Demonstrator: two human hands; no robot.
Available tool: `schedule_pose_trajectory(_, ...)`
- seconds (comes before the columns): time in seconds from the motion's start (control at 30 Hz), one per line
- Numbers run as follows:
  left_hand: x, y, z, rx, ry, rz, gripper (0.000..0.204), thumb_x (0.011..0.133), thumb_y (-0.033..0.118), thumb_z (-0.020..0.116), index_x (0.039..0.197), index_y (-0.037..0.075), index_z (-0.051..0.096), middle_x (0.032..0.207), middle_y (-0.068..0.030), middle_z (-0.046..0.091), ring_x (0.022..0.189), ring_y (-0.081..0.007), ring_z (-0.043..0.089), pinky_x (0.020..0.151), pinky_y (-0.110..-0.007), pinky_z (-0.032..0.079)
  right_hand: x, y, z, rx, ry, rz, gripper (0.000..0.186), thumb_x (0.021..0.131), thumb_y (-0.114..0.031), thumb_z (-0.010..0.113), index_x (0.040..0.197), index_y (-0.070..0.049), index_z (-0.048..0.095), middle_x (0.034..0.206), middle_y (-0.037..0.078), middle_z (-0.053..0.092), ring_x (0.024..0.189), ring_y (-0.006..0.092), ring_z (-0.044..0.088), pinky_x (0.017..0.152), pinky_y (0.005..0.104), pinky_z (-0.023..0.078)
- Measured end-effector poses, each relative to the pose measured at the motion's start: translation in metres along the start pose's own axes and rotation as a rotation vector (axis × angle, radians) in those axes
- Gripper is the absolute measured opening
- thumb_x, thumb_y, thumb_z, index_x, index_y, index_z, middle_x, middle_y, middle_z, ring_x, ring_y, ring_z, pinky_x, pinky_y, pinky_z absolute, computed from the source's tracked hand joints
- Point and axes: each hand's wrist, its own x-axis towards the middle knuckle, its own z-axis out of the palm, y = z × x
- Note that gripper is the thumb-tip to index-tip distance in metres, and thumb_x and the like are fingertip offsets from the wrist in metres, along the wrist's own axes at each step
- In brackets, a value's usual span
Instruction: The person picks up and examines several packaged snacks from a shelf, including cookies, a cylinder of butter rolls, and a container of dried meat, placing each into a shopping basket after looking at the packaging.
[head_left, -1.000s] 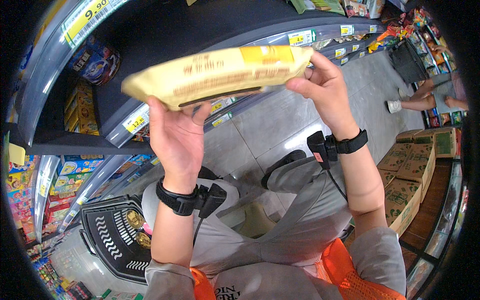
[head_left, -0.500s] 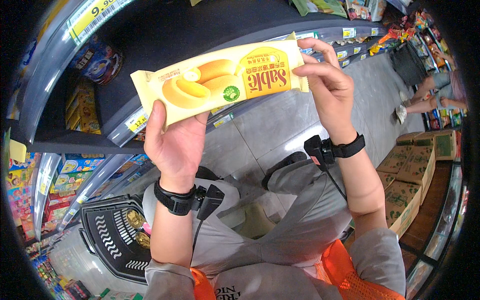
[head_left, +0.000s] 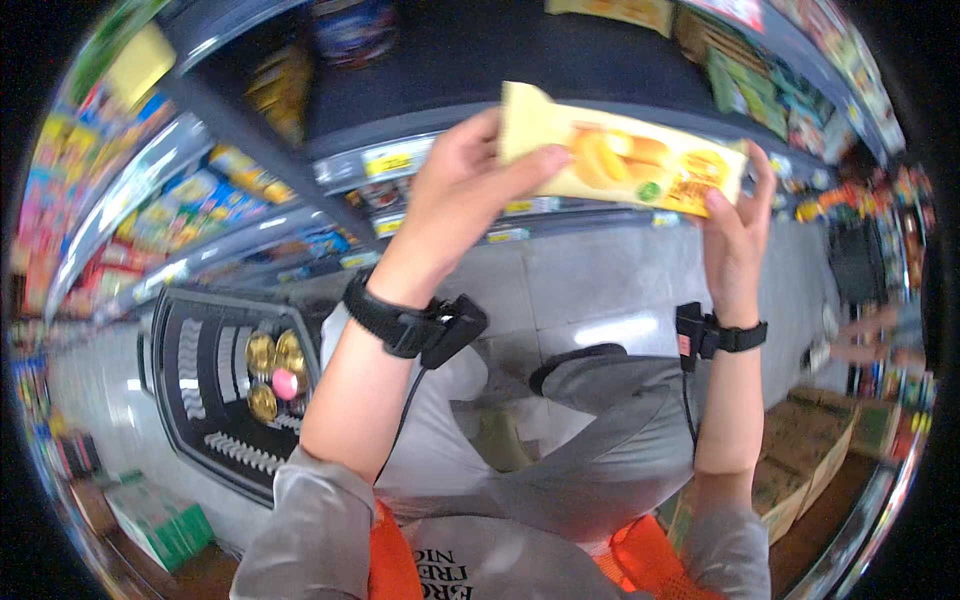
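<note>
Fingers [head_left: 482,132] of the L hand [head_left: 445,200] pinch the L end of a yellow pkt [head_left: 610,155], thumb flat on its front; R hand [head_left: 735,245] grips the R end, thumb near the lower corner, a finger bent round the edge. Pkt's in midair, printed side to cam, tilted w/ R end lower, in front of a dark shelf [head_left: 440,70]. Progress, by the look of it: pick-up done, both ends held; set-down not done, as pkt rests on neither shelf nor the black basket [head_left: 225,405] at L, which has gold round items [head_left: 262,350] & a pink one [head_left: 286,384] in it. Hard to make out: most L fingers, behind pkt; print, blurred; basket's near R corner, partly behind L arm [head_left: 350,400]; another yellow pkg [head_left: 620,12], cut off up top; bystander's legs [head_left: 865,345], far R, smeared.
</note>
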Motion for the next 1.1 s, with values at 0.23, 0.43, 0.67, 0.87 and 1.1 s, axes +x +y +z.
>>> schedule_pose_trajectory(0.23, -0.07, 0.083, -0.015, 0.513, 0.18, 0.173, 0.038, 0.079, 0.008, 0.077, 0.109, 0.002, 0.054, 0.099, -0.0069, 0.067, 0.086, -0.0108, 0.065, 0.075, -0.024, 0.053, -0.014, -0.018, 0.045, 0.042, -0.164, 0.015, 0.074, 0.083, -0.005, 0.067, 0.144, -0.007, 0.024, 0.128, 0.018, 0.052, 0.118, 0.025, 0.052, 0.098, 0.0366, 0.045)
schedule_pose_trajectory(0.43, -0.22, 0.119, -0.114, 0.413, 0.596, -0.036, 0.031, 0.083, 0.002, 0.07, 0.109, -0.001, 0.054, 0.099, -0.0076, 0.065, 0.09, -0.0134, 0.064, 0.078, -0.024, 0.053, -0.045, -0.054, 0.186, -0.026, -0.662, 0.167, 0.069, 0.084, 0.004, 0.064, 0.143, -0.008, 0.03, 0.114, 0.012, 0.057, 0.104, 0.0165, 0.059, 0.083, 0.0259, 0.051)
schedule_pose_trajectory(0.67, -0.363, 0.128, -0.165, 0.479, 0.776, -0.419, 0.027, 0.089, 0.012, 0.067, 0.111, 0.004, 0.054, 0.093, -0.0003, 0.059, 0.083, -0.0079, 0.059, 0.069, -0.023, 0.049, -0.08, -0.024, 0.343, -0.356, -1.208, -0.158, 0.025, 0.084, -0.017, 0.068, 0.104, -0.003, 0.065, 0.105, 0.012, 0.062, 0.098, 0.0243, 0.063, 0.077, 0.0323, 0.051)
schedule_pose_trajectory(0.87, -0.424, 0.081, -0.194, 1.056, 0.414, -0.716, 0.048, 0.074, 0.031, 0.076, 0.106, 0.001, 0.057, 0.088, -0.0192, 0.066, 0.083, -0.034, 0.065, 0.071, -0.04, 0.049, -0.114, 0.031, 0.437, -0.714, -1.858, 0.213, 0.04, 0.083, -0.037, 0.069, 0.084, 0.002, 0.07, 0.066, 0.005, 0.061, 0.063, 0.0117, 0.053, 0.057, 0.0293, 0.042)
schedule_pose_trajectory(1.1, -0.425, -0.037, -0.256, 1.17, -0.288, -0.981, 0.063, 0.072, 0.042, 0.071, 0.117, 0.003, 0.056, 0.097, -0.0208, 0.066, 0.093, -0.0387, 0.063, 0.081, -0.044, 0.049, -0.156, 0.091, 0.486, -1.155, -2.332, 0.12, 0.045, 0.077, -0.038, 0.071, 0.104, -0.003, 0.07, 0.1, 0.009, 0.069, 0.088, 0.0208, 0.063, 0.078, 0.0325, 0.048)
